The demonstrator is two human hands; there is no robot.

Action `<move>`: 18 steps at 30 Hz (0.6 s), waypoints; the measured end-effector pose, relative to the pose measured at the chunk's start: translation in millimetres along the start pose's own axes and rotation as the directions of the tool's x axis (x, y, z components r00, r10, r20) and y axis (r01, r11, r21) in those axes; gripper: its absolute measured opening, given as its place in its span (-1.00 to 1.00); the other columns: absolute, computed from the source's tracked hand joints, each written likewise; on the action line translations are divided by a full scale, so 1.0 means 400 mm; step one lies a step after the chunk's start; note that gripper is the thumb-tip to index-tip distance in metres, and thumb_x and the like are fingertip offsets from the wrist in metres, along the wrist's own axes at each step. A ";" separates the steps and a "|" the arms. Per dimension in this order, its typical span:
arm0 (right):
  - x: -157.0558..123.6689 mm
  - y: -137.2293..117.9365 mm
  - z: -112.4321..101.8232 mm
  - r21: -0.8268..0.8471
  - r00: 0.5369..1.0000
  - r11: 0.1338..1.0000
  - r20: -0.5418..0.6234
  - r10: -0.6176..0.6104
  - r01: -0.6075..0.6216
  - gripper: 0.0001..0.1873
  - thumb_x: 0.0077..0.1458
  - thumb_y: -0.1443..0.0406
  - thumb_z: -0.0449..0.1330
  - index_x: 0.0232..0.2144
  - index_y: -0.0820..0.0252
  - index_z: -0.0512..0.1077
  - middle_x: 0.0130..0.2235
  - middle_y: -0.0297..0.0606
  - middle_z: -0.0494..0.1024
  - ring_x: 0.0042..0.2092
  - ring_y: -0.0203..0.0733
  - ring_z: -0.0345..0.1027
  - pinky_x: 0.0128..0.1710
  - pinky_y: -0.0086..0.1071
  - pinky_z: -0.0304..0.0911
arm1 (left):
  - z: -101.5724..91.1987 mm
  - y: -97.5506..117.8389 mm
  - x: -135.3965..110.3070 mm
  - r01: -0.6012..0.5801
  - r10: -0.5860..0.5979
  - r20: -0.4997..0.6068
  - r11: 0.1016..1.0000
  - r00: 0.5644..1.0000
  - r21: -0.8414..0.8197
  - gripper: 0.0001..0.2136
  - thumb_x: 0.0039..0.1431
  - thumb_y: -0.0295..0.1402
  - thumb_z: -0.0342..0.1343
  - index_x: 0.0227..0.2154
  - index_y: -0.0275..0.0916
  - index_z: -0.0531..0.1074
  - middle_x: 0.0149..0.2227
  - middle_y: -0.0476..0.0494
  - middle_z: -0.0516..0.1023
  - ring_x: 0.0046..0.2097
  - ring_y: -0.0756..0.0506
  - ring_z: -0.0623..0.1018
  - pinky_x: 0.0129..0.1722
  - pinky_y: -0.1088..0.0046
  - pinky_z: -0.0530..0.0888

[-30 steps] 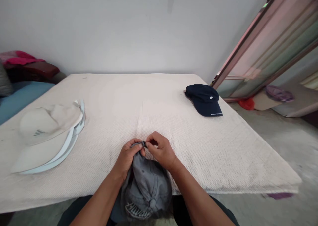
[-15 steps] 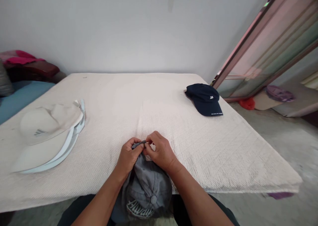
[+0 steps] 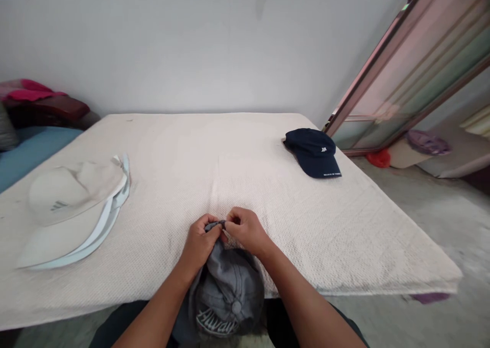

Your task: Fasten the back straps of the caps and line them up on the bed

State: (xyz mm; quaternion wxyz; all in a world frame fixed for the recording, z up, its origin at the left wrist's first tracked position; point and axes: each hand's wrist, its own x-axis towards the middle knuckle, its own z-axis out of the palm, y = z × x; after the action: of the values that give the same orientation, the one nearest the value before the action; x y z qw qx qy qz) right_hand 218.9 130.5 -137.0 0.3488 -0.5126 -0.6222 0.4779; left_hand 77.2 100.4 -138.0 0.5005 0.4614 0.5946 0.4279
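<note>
bedding (image 3: 291, 210) of pale woven cloth covers the wide surface. stack of pale caps (image 3: 69, 210) lies at its left side, well apart from a navy cap (image 3: 314, 151) at the far right. grey cap (image 3: 229, 281) hangs over the near edge, crown button toward the person. left hand (image 3: 201, 243) and right hand (image 3: 247, 230) meet just beyond it, fingertips of both pinched tight on its back strap (image 3: 215, 226).
</note>
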 end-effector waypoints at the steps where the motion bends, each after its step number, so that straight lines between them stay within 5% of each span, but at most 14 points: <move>1: 0.000 -0.002 -0.002 0.066 1.000 0.998 0.015 0.021 -0.022 -0.88 -0.20 0.42 0.08 -0.69 0.19 0.24 -0.63 -0.41 0.25 -0.53 -0.35 0.08 -0.55 -0.44 -0.03 | 0.000 0.001 0.000 0.032 -0.032 0.007 0.999 0.999 -0.013 -0.91 -0.03 -0.33 0.16 -0.52 -0.23 0.43 -0.61 -0.03 0.50 -0.55 -0.02 0.38 -0.52 0.51 0.29; 8: -0.007 -0.004 -0.013 0.468 0.989 0.874 0.127 0.078 -0.130 -0.89 -0.17 0.42 0.08 -0.65 0.19 0.28 -0.73 -0.48 0.19 -0.65 -0.41 -0.01 -0.61 -0.45 -0.11 | -0.002 0.013 0.000 0.113 -0.112 0.035 0.992 0.993 -0.046 -0.93 -0.03 -0.36 0.13 -0.53 -0.23 0.41 -0.63 -0.06 0.52 -0.60 0.00 0.37 -0.57 0.53 0.25; 18: -0.001 -0.006 -0.037 0.496 0.974 0.852 0.216 0.065 -0.167 -0.91 -0.04 0.29 0.20 -0.47 0.21 0.39 -0.58 -0.40 0.36 -0.57 -0.39 0.16 -0.56 -0.46 0.04 | -0.011 0.007 -0.006 0.178 -0.155 0.131 0.968 0.979 -0.179 -0.92 -0.01 -0.37 0.12 -0.53 -0.26 0.41 -0.60 -0.03 0.48 -0.57 0.03 0.37 -0.56 0.55 0.26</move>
State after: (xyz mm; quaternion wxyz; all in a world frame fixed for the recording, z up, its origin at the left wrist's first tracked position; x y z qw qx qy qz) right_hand 232.0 133.6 -130.1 0.3810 -0.3901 -0.4715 0.6931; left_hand 73.6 98.6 -134.1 0.6102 0.3839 0.5576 0.4115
